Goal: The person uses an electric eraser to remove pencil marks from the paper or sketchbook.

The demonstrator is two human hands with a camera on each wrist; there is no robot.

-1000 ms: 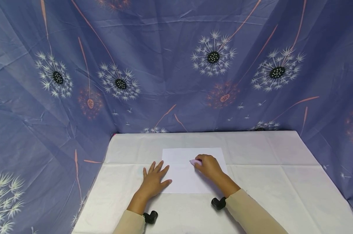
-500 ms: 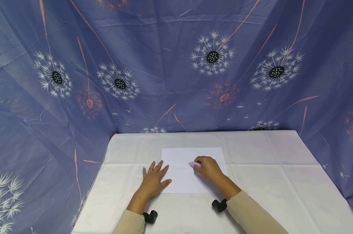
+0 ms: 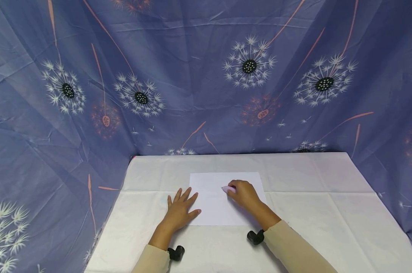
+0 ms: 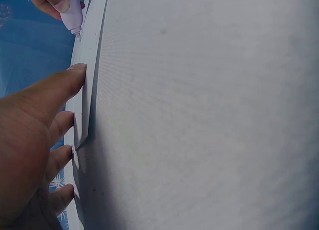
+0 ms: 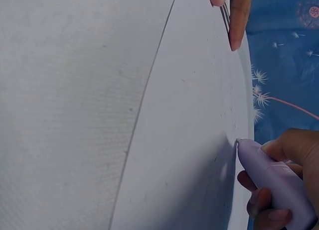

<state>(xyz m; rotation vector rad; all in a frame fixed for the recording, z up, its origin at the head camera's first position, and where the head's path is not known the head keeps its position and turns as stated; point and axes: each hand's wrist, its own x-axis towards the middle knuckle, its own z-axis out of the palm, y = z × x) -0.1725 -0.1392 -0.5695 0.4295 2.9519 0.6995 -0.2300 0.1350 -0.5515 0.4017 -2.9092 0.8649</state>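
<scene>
A white sheet of paper (image 3: 209, 208) lies on the white-covered table. My left hand (image 3: 178, 214) rests on the paper's left side with its fingers spread and straight. In the left wrist view, the left thumb (image 4: 65, 85) lies over the near edge of the paper. My right hand (image 3: 245, 195) grips a lilac pen-shaped tool (image 5: 276, 177) with a plump, smooth body and a small narrow tip. Thumb and fingers curl round its body. The tip points left and meets the paper near its middle; whether it leaves a mark is too small to tell.
A white cloth with fold creases (image 3: 315, 227) covers the table. Blue fabric with dandelion prints (image 3: 192, 76) hangs behind and at both sides. Small black devices (image 3: 255, 237) sit at both wrists, beside the beige sleeves (image 3: 294, 246).
The right hand and the lilac tool shift slightly toward me, then back to about where they were a second ago. The left hand and the paper stay in place.
</scene>
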